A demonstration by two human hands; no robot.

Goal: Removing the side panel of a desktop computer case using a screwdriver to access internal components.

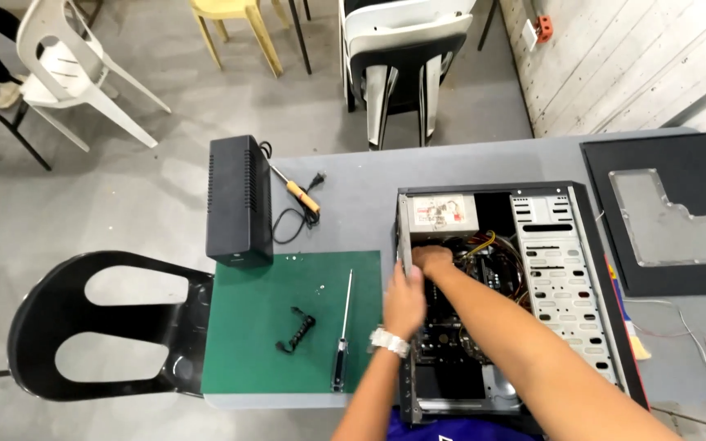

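Both forearms reach into the open case (525, 286) lying on the table (353, 167). The left hand (404, 304) rests on its near wall, fingers curled; whether they grip, I cannot tell. The right hand (432, 260) closes on something below the power supply (439, 215). Side panel (668, 212) is already off; screwdriver (342, 335) lies unused on the green mat (288, 327).
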